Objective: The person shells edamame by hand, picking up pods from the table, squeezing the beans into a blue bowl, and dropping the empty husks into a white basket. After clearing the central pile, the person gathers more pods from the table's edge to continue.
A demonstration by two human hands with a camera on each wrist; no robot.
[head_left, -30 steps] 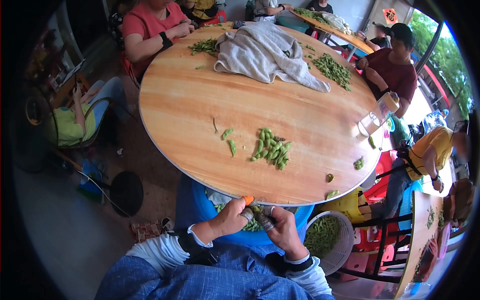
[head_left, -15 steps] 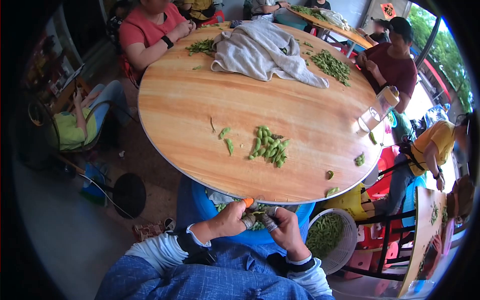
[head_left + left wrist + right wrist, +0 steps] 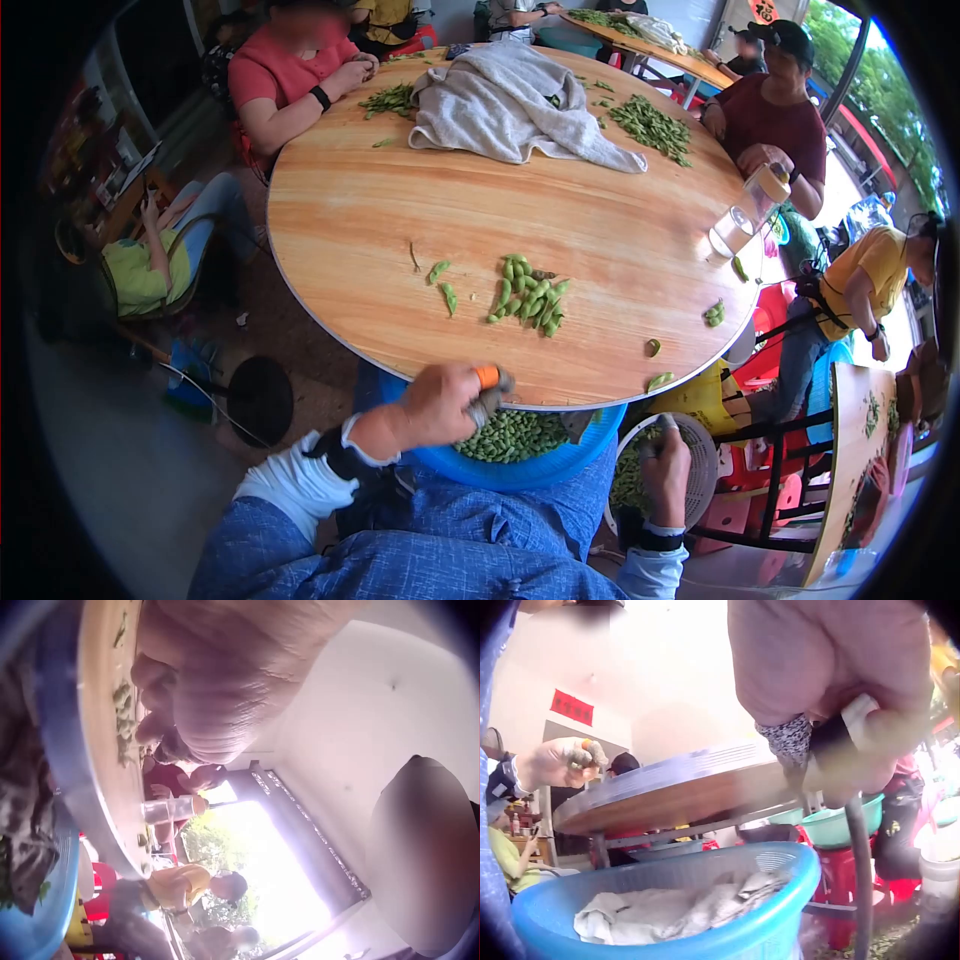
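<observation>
left hand (image 3: 445,402) by the near edge of a round wood-topped table (image 3: 345,240), right hand (image 3: 668,472) out by a white perforated plastic basket (image 3: 703,472)

the two hands are well apart. the left one, with orange and grey wraps on its fingers, has those fingers bent inward; whether anything sits between them i cannot tell. the right one, also with wrapped fingertips, shows its thumb up in the head view, its other fingers partly hidden, so i cannot tell if it grips anything

a blue plastic basin (image 3: 520,477) stands under the near edge of the table, with small green shelled beans (image 3: 508,438) in it; the right wrist view shows a crumpled greyish cloth (image 3: 652,919) inside too. green plant bits (image 3: 627,478) lie in the basket, right of the basin

a small heap of plump green pods (image 3: 530,297) lies on the near half of the tabletop, a few loose ones to its left and right. farther back is a rumpled grey towel (image 3: 500,115), with a pile of green pods (image 3: 650,128) to its right. a clear cylindrical bottle (image 3: 735,230) is at the right edge. a person in a red top (image 3: 295,85) sits at the far left, a person in a dark red shirt (image 3: 765,120) at the far right
</observation>
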